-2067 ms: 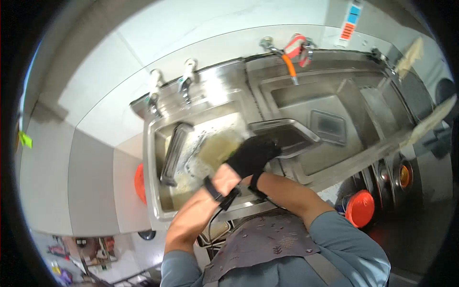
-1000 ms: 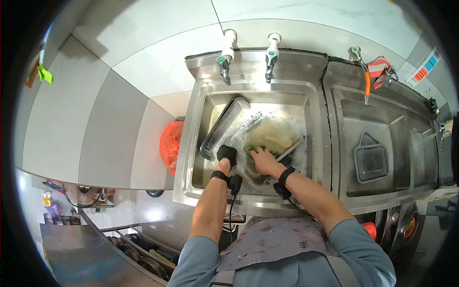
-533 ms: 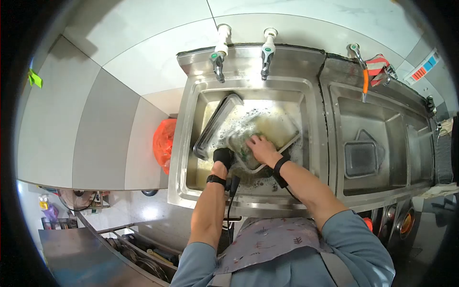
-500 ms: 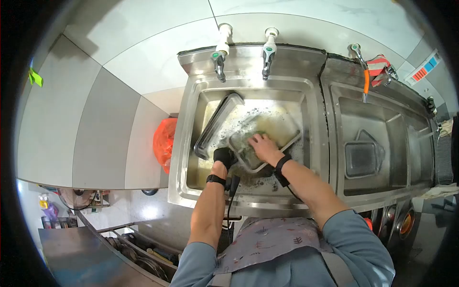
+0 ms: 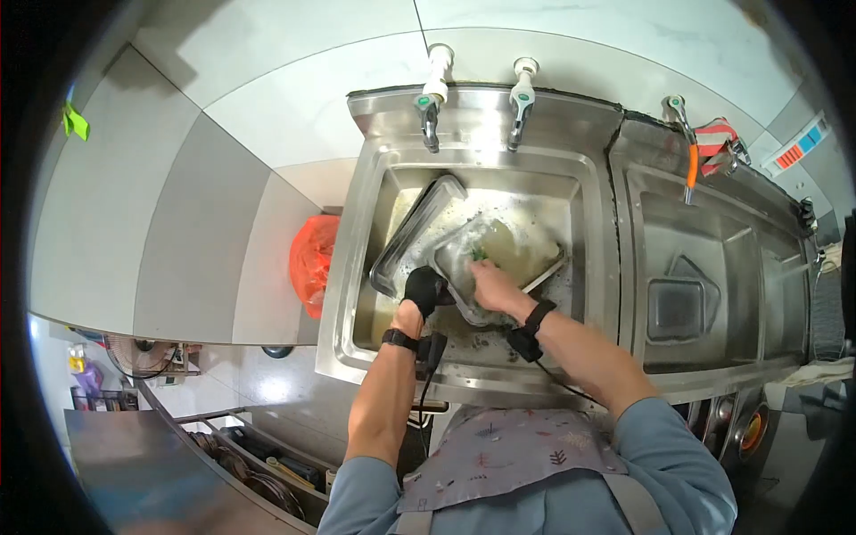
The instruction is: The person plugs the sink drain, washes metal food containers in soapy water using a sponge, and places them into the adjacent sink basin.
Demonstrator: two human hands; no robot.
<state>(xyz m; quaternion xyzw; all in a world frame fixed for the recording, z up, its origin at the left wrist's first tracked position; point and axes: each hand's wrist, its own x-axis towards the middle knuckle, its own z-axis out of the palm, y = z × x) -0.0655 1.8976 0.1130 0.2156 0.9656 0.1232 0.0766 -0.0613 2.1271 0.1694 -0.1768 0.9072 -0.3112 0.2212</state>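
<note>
My left hand (image 5: 426,290), in a black glove, grips the near left edge of a clear rectangular container (image 5: 546,273) in the soapy left basin. Inside that container my right hand (image 5: 496,289) is bare, its fingers closed on a green scouring pad (image 5: 479,254). Most of the pad is hidden under the hand. Cloudy, bubbly water lies around the fingers. A second long clear container (image 5: 412,234) leans along the basin's left wall, just beyond my left hand.
Two taps (image 5: 430,120) (image 5: 521,111) stand over the left basin (image 5: 584,232). In the right basin (image 5: 655,223) lie more clear containers (image 5: 676,308). An orange-tipped spout (image 5: 692,169) hangs above it. A red plastic bag (image 5: 313,266) sits left of the sink.
My right hand has shifted slightly within the container, its fingers now more curled. The left hand keeps its hold on the edge. The whole view has shifted a little.
</note>
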